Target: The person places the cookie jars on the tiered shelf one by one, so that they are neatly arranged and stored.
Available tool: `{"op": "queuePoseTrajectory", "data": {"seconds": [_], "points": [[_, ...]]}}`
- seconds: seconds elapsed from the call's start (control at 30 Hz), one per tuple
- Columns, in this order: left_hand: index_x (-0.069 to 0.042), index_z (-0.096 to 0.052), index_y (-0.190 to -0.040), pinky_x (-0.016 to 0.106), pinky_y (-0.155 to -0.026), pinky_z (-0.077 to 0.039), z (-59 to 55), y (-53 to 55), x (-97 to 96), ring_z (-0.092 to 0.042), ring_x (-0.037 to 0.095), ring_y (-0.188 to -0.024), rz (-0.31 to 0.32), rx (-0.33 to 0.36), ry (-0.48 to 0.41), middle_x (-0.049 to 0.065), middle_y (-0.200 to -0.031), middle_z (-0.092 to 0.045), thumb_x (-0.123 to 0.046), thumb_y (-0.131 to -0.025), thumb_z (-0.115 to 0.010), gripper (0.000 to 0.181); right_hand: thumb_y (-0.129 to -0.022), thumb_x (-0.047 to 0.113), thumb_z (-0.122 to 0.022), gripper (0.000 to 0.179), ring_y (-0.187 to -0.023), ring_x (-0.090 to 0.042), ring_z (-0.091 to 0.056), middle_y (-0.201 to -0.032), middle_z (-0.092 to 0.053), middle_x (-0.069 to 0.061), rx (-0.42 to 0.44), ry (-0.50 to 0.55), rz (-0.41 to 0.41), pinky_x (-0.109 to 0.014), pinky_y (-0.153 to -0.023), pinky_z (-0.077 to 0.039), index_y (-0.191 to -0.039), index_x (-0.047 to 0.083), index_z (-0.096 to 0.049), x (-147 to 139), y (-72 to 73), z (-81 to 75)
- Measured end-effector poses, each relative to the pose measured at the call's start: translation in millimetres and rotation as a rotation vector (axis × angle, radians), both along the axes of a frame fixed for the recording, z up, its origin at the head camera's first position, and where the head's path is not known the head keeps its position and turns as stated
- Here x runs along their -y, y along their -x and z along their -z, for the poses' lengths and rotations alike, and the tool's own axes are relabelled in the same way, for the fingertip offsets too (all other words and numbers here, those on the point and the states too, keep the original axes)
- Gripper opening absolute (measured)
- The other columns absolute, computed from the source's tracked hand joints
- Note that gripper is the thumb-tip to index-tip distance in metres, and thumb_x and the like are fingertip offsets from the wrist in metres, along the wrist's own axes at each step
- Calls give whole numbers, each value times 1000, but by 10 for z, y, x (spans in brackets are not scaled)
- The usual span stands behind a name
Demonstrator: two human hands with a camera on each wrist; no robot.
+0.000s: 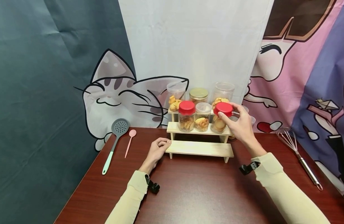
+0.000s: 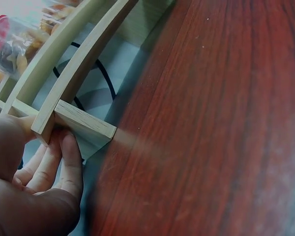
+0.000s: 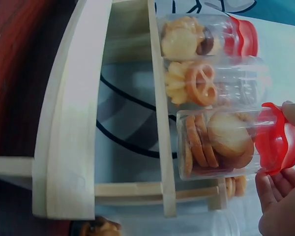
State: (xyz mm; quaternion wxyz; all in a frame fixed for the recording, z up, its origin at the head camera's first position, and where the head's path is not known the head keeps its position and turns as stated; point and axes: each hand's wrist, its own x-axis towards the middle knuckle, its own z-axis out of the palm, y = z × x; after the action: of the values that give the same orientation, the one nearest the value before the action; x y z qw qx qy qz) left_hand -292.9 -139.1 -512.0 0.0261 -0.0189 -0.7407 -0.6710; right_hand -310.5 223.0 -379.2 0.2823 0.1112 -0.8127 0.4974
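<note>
In head view, my left hand (image 1: 156, 151) pinches low, thumb (image 2: 7, 137) opposed to bent fingers (image 2: 71, 169); left forearm (image 1: 127, 199) slants inward. My right hand (image 1: 240, 123), higher, grips between thumb and fingers; right forearm (image 1: 289, 186) slants inward from opposite side.

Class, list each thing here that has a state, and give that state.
Left red-lidded jar: closed, upright
Middle jar: upright, partly filled
Right red-lidded jar: closed, gripped by the lid
Top left jar: upright, partly filled
Gold-lidded jar: closed, contents mostly hidden
Top right jar: upright, partly hidden
Shelf: standing
Left hand: pinching shelf
Right hand: gripping red lid
Slotted spoon: lying down
Pink spoon: lying down
Whisk: lying down
</note>
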Motion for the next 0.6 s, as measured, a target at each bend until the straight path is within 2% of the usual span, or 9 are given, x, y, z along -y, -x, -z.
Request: {"op": "queuePoseTrajectory", "data": {"seconds": [0.1,0.3,0.37,0.5,0.6], "points": [[-1,-73,-123,19,-82,-49,-4,1,-11,-66,6,-89,-2,5,-6,12,-104,-82,-21,-104,-75,27,-95,29,-86,65,-123,-21,-62,-138,-68,-15,9,2,-12,-17,-100,-51,-149,4,-61,47,23,28],[-3,-74,-122,19,-84,-49,-30,-9,-19,-66,7,-90,2,7,-2,7,-100,-82,-21,-103,-75,26,-95,35,-85,70,-127,-25,-62,-140,-67,-17,41,2,23,-41,-108,-55,-151,2,-59,91,51,41],[-3,-74,-123,19,-84,-49,-37,-12,-19,-66,8,-90,5,8,-3,8,-101,-81,-21,-104,-75,26,-95,36,-85,71,-127,-25,-62,-140,-67,-17,46,1,36,-45,-108,-55,-151,3,-59,96,61,44],[-2,-73,-123,19,-83,-49,-39,-18,-17,-66,8,-90,7,4,-2,11,-104,-81,-20,-104,-74,26,-95,36,-85,70,-128,-27,-62,-139,-67,-18,39,-2,42,-47,-108,-55,-151,2,-59,104,90,64],[-2,-73,-123,20,-82,-49,-21,-22,-8,-65,9,-89,2,3,1,9,-102,-81,-20,-104,-74,26,-95,35,-86,70,-128,-28,-63,-139,-67,-18,30,-1,37,-37,-107,-56,-151,1,-59,118,119,84]]}}
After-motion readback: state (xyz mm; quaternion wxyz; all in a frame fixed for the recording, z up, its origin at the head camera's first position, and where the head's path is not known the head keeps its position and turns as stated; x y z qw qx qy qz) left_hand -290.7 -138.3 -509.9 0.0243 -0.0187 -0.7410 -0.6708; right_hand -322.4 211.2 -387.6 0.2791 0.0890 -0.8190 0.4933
